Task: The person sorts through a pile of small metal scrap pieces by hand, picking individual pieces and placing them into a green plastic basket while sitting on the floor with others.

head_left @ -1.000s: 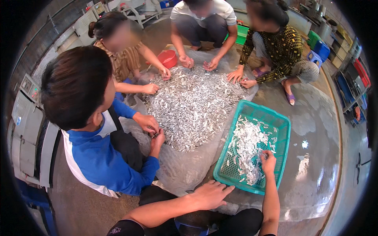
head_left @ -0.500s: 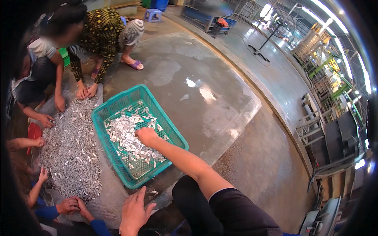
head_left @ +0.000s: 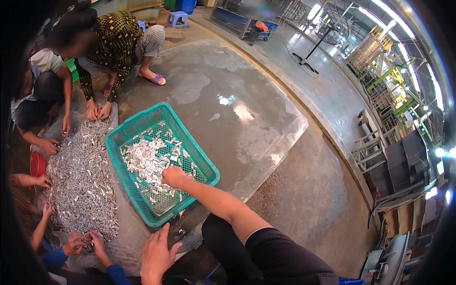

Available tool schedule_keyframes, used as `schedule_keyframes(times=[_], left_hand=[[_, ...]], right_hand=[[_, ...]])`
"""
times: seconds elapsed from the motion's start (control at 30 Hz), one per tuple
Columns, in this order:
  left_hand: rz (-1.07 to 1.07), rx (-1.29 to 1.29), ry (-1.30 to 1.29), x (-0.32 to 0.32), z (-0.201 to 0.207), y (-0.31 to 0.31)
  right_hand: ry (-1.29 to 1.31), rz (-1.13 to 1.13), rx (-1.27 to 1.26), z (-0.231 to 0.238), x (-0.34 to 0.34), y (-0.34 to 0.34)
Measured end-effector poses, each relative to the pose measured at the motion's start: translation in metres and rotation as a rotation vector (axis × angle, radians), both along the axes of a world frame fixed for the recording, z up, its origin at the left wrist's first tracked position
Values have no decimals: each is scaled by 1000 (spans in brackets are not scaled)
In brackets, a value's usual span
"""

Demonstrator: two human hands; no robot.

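R hand (head_left: 174, 177) is walled in by green basket (head_left: 184, 135), open up top. L side is blocked by pile of pcs (head_left: 83, 185) & co-wkrs' hands (head_left: 97, 112). Room is left over floor (head_left: 213, 85) on R side.

Right fingers (head_left: 167, 177) among silvery pieces (head_left: 141, 156) — inside teal basket (head_left: 189, 139)

The basket (head_left: 190, 138) is perforated plastic with a slight sheen, the pieces (head_left: 142, 156) inside it look like shiny metal, the sheet (head_left: 130, 219) beside it is thin, crinkled, see-through plastic, the concrete floor (head_left: 259, 137) is smooth with glossy patches, and the person's right sleeve (head_left: 289, 249) is matt cloth
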State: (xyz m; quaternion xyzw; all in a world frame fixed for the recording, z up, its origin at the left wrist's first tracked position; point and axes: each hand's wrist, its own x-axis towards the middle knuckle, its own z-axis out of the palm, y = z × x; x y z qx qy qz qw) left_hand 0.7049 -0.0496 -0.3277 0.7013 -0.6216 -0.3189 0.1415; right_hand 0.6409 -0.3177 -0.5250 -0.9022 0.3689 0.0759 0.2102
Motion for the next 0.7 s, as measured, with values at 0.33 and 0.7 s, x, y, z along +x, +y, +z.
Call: schedule_keyframes(times=[0.33,0.7], left_hand=[[2,-29,-5,1,1,4],[-23,-8,-22,0,2,-1]], right_hand=[[52,30,-2,12,0,4],[60,-10,146,-14,1,-5]])
